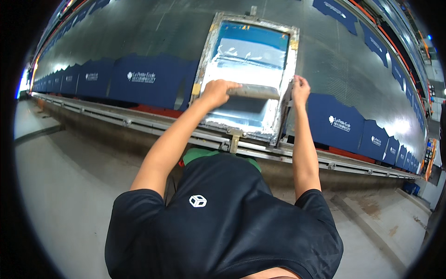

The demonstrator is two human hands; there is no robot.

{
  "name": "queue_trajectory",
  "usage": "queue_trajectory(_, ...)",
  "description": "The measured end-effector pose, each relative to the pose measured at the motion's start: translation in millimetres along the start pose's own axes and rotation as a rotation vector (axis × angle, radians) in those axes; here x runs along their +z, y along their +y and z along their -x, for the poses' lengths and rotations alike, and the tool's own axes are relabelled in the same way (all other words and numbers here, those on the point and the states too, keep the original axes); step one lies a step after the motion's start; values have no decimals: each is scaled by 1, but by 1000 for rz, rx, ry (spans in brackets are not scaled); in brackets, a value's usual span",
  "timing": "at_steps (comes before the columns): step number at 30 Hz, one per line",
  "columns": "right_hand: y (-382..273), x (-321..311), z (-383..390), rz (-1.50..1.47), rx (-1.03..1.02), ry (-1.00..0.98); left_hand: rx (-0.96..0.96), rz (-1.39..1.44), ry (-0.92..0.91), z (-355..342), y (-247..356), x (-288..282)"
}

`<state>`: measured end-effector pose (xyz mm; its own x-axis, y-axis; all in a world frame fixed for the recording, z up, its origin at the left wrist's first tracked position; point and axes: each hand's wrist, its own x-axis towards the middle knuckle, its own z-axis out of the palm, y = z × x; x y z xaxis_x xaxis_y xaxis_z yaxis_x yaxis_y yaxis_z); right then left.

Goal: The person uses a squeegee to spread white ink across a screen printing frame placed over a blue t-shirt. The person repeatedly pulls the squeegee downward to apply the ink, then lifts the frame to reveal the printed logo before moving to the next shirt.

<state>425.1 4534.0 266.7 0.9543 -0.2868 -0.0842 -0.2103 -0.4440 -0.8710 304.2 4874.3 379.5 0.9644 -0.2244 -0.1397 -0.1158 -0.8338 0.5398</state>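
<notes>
A screen-printing frame (295,46) with pale, smeared edges lies in front of me on the long dark table. Across its blue-and-white mesh stands a wide squeegee (258,91). My left hand (217,94) is closed on the left end of the squeegee, with the index finger stretched along its top. Beside the frame's right edge is my right hand (301,90), fingers curled and pinched together. Whether it grips the frame edge or something small cannot be made out. Dark blue fabric pieces (144,76) with white prints lie to both sides of the frame.
A metal rail (125,122) runs along the table's near edge, with a bracket (235,141) below the frame. More blue pieces (337,14) line the table's far side at right. A concrete floor (83,186) lies on my side, with a low ledge (371,228) at right.
</notes>
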Motion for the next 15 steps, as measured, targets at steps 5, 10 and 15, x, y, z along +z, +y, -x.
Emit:
queue_trajectory(5, -52, -1, 19, 12, -121, 138, 55, -122, 15, 140, 16, 24)
queue_trajectory(10, -109, 93, 66, -100, -143, 81, -14, -108, 27, 179, -60, -42)
queue_trajectory(15, -185, 273, 161, -141, -119, 45, -151, -237, -32, 223, -239, -177)
